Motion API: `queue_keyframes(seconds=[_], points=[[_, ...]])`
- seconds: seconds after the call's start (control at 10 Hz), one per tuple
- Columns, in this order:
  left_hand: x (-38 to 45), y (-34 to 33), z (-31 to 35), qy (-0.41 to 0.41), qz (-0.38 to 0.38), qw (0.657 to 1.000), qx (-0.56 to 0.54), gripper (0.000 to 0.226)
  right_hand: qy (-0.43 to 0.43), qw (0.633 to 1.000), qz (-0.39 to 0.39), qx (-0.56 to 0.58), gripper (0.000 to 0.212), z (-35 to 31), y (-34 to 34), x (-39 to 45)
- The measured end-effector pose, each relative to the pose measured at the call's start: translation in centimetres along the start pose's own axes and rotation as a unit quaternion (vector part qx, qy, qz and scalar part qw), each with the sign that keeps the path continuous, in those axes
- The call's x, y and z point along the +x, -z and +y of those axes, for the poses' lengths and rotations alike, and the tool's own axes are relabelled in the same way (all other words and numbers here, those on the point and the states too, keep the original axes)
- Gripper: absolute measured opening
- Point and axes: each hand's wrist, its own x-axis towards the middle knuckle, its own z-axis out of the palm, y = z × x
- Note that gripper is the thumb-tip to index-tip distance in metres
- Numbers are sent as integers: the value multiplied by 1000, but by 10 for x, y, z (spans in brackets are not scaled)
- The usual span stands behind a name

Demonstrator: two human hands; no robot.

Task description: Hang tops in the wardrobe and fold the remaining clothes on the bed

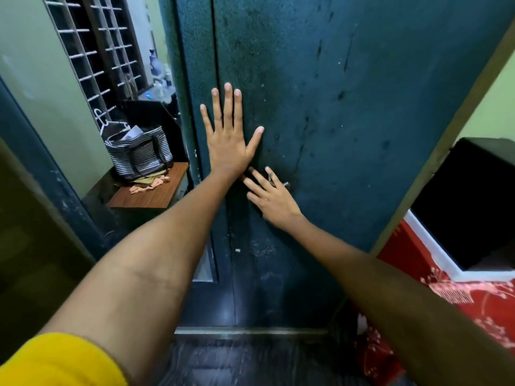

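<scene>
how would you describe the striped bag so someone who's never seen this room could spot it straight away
Start at the dark teal wardrobe door and look left, past its edge, to the small wooden table under the barred window. The striped bag stands on that table. It is the only black-and-white striped thing there, with dark handles and a white hanger poking out of its open top.

A: Where do the hands sit?
B: The left hand [227,140] lies flat on the wardrobe door [320,107], its fingers [228,104] pointing up. The right hand [269,197] is just below and to its right, at the handle [280,183].
A: And around them?
B: Left of the fingers, a bag [139,154] stands on a tabletop [147,195], with a hanger [107,122] behind it. Far right, lower down, lies the bed [451,291].
</scene>
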Motion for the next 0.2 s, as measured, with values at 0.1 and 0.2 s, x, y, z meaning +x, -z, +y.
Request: queue_keyframes(seconds=[0.1, 0.2], points=[[-21, 25, -1, -11, -106, 994, -20, 83, -20, 988, -141, 66, 53, -13, 27, -11], [-28, 52, 8, 7, -215, 976, -45, 85, -6, 972, -220, 81, 71, -11, 45, -27]])
